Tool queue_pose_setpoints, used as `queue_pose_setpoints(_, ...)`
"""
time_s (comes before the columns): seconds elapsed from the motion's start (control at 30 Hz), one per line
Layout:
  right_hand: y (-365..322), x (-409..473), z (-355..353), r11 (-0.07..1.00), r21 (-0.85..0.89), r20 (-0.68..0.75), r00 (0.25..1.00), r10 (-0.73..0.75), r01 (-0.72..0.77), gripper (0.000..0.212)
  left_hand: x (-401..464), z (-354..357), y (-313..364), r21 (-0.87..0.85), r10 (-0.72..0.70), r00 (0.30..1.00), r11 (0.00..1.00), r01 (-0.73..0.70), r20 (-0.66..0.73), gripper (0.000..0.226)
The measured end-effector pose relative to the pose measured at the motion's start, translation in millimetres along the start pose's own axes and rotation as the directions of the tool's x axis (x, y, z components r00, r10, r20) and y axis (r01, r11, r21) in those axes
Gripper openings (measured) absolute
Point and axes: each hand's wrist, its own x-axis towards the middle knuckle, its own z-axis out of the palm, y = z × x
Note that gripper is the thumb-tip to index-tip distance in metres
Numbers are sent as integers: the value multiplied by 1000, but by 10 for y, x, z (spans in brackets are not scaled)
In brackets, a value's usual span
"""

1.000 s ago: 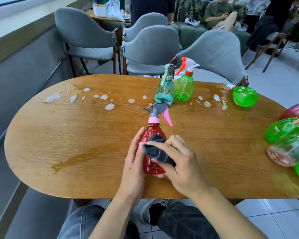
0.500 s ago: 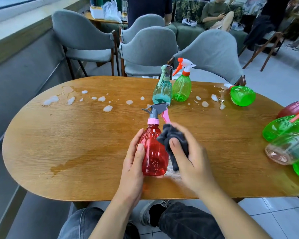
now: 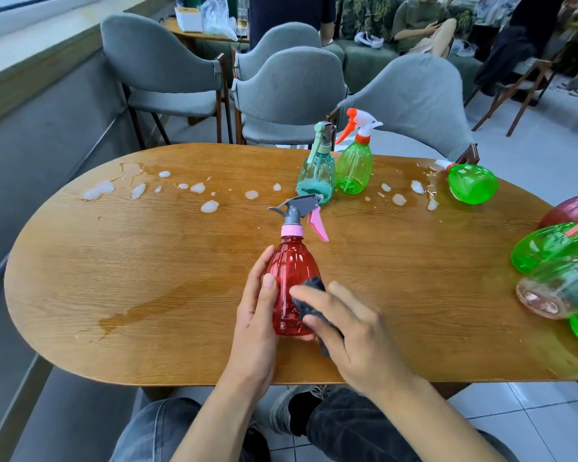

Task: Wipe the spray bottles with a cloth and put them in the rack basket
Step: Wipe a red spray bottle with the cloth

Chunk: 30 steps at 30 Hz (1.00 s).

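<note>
Wiping the red spray bottle [image 3: 292, 281] at the near edge of the wooden table [image 3: 147, 278].

My left hand [image 3: 256, 323] curls around the bottle's left side, thumb on its front, holding it upright. My right hand [image 3: 354, 335] pinches a dark grey cloth [image 3: 312, 296] and presses it to the lower right of the bottle. A teal bottle [image 3: 316, 176] and a green bottle [image 3: 353, 168] stand together at the far edge, among foam blobs [image 3: 209, 206].
</note>
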Motion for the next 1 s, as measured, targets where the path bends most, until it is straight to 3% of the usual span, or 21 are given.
queue_pose_setpoints(0.13, -45, -341, 104, 982, -73, 127, 978, -163, 173, 30, -9, 25, 25, 28, -9, 1000, 1000, 10, -2, 44)
queue_pose_setpoints(0.23, -58, -515, 148, 988, -11, 68, 986, -151, 152, 30, -14, 16, 11, 32, -17, 1000, 999, 16, 3, 43)
queue_pose_setpoints(0.33, -65, -407, 65, 983, 184, -131, 991, 26, -2, 32, -2, 3, -3, 30, -12, 999, 999, 13, -31, 47)
queue_pose_setpoints(0.4, -73, -179, -71, 937, 315, -224, 947, 230, -153, 33, 9, -3, -27, 23, -21, 1000, 1000, 22, -16, 47)
queue_pose_setpoints(0.47, -73, 49, -191, 870, 421, -245, 891, 382, -257, 35, 13, -9, -34, 6, -31, 1000, 1000, 31, 1, 48)
queue_pose_setpoints(0.53, -65, 212, -240, 847, 458, -233, 883, 407, -270, 36, 11, -8, -24, 3, -38, 999, 999, 38, 10, 48)
queue_pose_setpoints(0.63, -47, 358, -217, 883, 400, -205, 915, 348, -246, 30, 13, -5, -28, 33, -34, 999, 999, 33, 23, 46)
queue_pose_setpoints(0.8, -86, 306, -5, 989, 121, -174, 979, 102, -81, 34, 14, -20, -54, 63, -9, 1000, 998, 8, 24, 48)
queue_pose_setpoints(1.0, -120, -76, 70, 994, -92, -113, 992, -61, 51, 31, 12, -3, -50, 87, -1, 1000, 996, 1, 1, 44)
